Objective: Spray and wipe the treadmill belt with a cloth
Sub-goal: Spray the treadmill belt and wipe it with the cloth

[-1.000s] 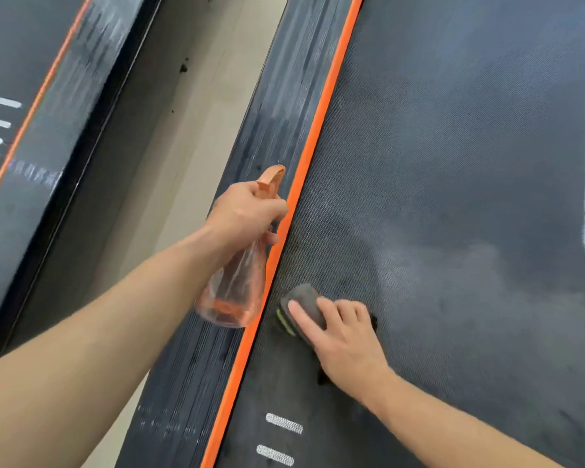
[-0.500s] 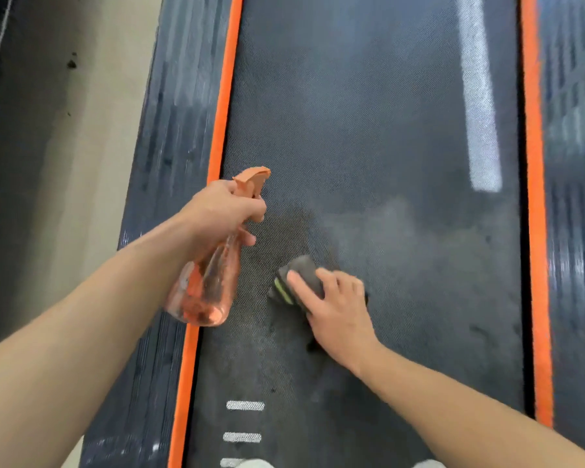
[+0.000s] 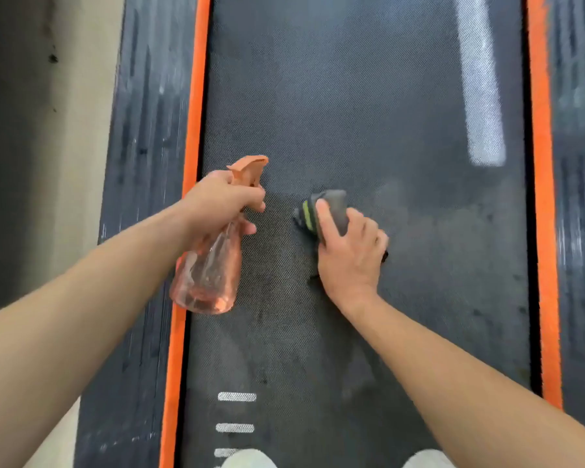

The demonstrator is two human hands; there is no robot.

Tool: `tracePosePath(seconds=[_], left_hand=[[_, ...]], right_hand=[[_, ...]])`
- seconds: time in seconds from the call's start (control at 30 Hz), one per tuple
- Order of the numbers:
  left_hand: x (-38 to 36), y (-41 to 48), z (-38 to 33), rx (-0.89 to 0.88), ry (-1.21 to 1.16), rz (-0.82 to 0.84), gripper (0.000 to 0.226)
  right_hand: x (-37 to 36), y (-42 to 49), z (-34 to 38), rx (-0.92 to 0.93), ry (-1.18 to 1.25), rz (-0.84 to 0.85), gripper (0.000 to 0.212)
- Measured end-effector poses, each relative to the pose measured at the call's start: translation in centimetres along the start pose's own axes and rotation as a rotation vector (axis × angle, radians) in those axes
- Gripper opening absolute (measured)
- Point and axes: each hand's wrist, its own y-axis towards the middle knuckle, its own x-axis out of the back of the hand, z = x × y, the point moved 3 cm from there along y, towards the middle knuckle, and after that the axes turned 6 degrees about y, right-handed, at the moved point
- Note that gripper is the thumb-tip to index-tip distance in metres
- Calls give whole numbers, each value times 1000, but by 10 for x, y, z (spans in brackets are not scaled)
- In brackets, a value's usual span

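Biggest worry here, I reckon: the treadmill belt [image 3: 368, 113] looks patchy-damp around the middle, and two white shoe tips [image 3: 250, 459] sit on its near edge, so a slick belt underfoot could mean a slip. The cloth [image 3: 331, 206] is also wadded up small, so each pass probably covers a narrow strip and spots could get missed. And the spray bottle [image 3: 206, 271] hangs right at the belt's left edge, with its base over the orange strip [image 3: 193, 113]. A sloppy squeeze could mist the ribbed side rail [image 3: 146, 130] instead of the belt.

Hands: the left hand [image 3: 223, 201] is clenched round the bottle's neck under the orange trigger head. Can't tell if the trigger's being pulled. The right hand [image 3: 348, 255] presses the grey, green-edged cloth onto the belt a bit left of centre. Its forefinger lies along the top and the other fingers are bent over the wad.
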Motion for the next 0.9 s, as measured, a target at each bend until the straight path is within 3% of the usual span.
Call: tracePosePath(seconds=[0.13,0.33,0.4,0.53,0.6,0.67,0.73,0.8,0.83,0.9], left_hand=[[32,-21,4,-13,-39,-59,30],[52,-72,24,54,89,-104,42],[45,-89,36,98,90,-92,36],[27,-117,55,185,104,-68,20],[20,-128,61,216,92,-49,34],[19,-137,63,262,94,-41,68],[22,-143,63,297,130,-29,84],[26,-146,61,325,152,-16,85],[26,-146,61,334,170,-5,78],[23,-152,56,349,225,11,41]], right_hand=[[0,-105,51,500,119,179,63],[1,-106,55,669,142,290,55],[3,-92,54,563,149,283,57],[13,-55,54,154,123,325,63],[18,-36,47,-66,112,317,64],[22,-22,38,-210,116,301,62],[25,-13,30,-228,115,330,62],[26,-8,26,-179,105,363,62],[27,-6,24,-162,103,370,62],[30,-5,24,-149,102,380,62]])
